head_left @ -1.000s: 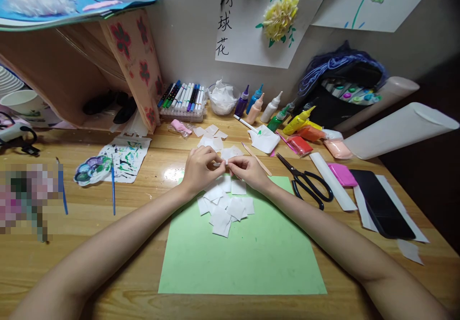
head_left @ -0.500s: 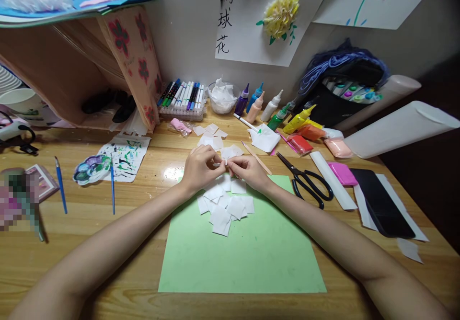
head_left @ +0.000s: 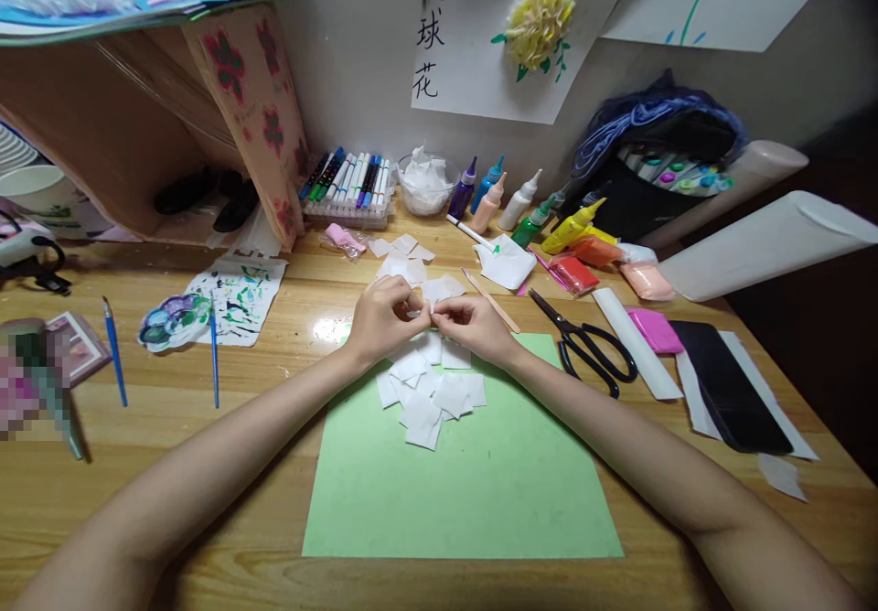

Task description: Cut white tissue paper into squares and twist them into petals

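My left hand [head_left: 385, 316] and my right hand [head_left: 476, 326] meet fingertip to fingertip above the far edge of a green sheet of paper [head_left: 466, 501]. Both are closed in a pinch on a small piece of white tissue paper [head_left: 431, 307], mostly covered by the fingers. Just below them, a loose pile of white tissue squares [head_left: 425, 398] lies on the green sheet. Beyond my hands, more pale tissue squares [head_left: 402, 270] are scattered on the wooden table.
Black-handled scissors [head_left: 583, 341] and a wooden stick [head_left: 492, 300] lie right of my hands, a phone [head_left: 731, 387] farther right. Behind stand paint bottles [head_left: 490, 204], a glass bowl [head_left: 429, 199] of tissue and a marker box [head_left: 349, 213]. Paintbrushes [head_left: 215, 355] lie at left.
My fingertips have shifted very slightly around the tissue piece. The pile and everything else on the table stay as they were.
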Motion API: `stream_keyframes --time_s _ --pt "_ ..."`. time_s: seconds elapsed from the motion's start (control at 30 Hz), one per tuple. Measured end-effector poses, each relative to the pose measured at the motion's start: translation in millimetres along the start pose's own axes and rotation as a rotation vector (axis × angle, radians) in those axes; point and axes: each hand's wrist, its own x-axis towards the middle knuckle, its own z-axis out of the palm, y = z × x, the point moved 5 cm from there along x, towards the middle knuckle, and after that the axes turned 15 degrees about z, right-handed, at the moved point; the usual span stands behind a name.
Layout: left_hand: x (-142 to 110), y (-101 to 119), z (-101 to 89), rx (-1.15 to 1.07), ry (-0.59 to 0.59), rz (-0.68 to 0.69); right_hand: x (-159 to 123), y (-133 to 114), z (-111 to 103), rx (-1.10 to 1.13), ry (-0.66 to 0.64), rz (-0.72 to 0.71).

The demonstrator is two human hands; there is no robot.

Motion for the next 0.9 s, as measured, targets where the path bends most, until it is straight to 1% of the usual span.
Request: stream_keyframes --time_s 0.2,0.57,0.7,0.9 --pt "0.4 0.5 -0.3 -0.012 0.006 0.001 0.0 0.3 -0.1 0.008 -0.007 0.005" --pt "0.3 0.5 0.0 -0.023 0.000 0.005 0.2 -3.0 -1.7 0.000 0.019 -0.017" --pt "0.3 4.4 0.5 -0.001 -0.014 0.036 -0.9 -6.7 -2.1 0.050 0.024 -0.014" --pt "-1.0 7.1 1.6 0.049 -0.035 0.080 -1.2 -8.5 -1.5 0.109 -0.007 0.011"
